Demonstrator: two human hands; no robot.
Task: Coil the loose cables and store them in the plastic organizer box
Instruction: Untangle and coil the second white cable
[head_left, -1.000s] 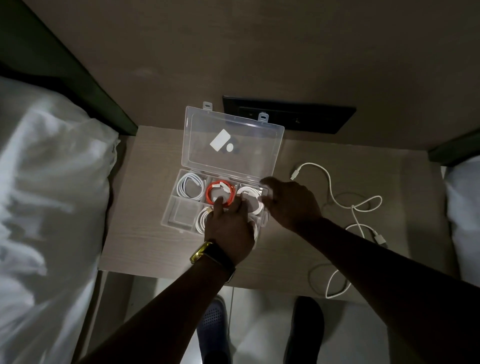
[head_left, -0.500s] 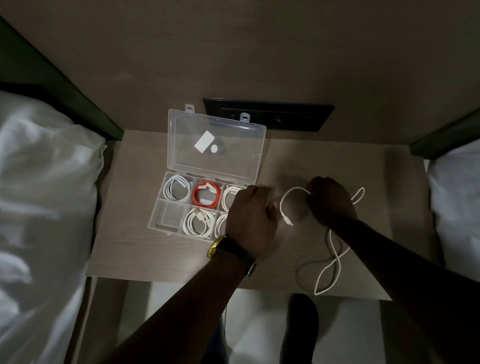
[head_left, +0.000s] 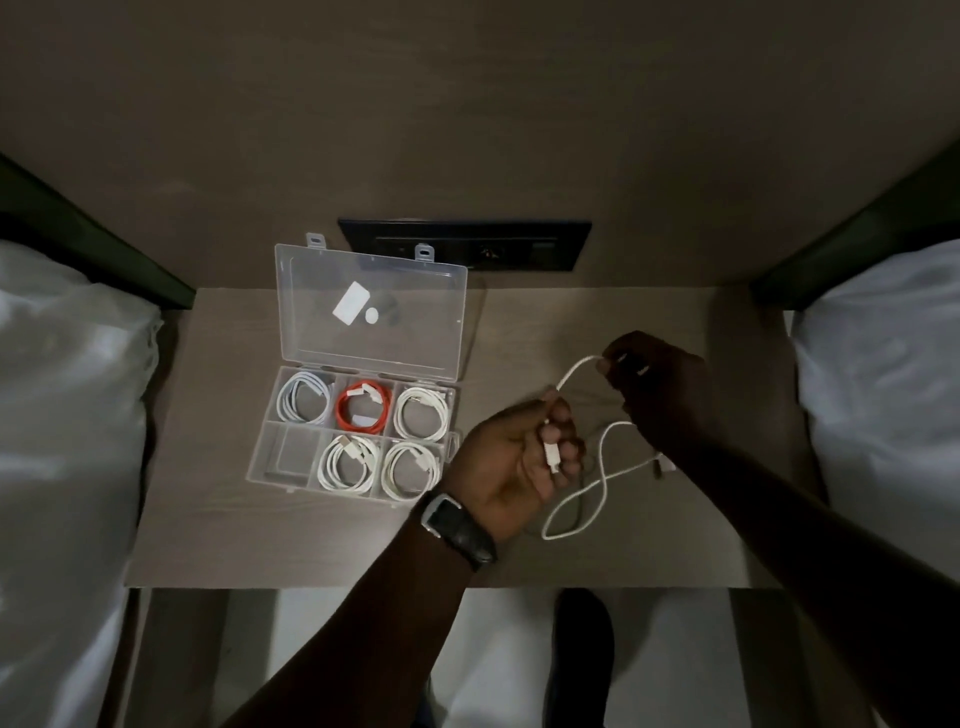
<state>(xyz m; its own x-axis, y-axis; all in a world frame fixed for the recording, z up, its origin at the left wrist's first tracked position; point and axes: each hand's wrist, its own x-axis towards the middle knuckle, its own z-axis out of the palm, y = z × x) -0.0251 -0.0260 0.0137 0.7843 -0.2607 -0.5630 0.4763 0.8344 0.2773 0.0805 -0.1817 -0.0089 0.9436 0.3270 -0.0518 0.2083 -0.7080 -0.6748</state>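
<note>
Cable (head_left: 602, 470), white and loose, lies right of the box (head_left: 353, 431) on the worktop (head_left: 218, 545), its slack looping toward the near edge. Left hand (head_left: 511, 462), just right of the box, is clenched on one plug end; right hand (head_left: 654, 384), farther right, pinches the cable higher up. Between them a short span runs diagonally. One compartment, the box's near-left, looks free.

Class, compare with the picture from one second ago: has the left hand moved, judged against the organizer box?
Yes. The left hand has left the organizer box and now sits to its right, over the table, closed on the loose white cable.
</note>
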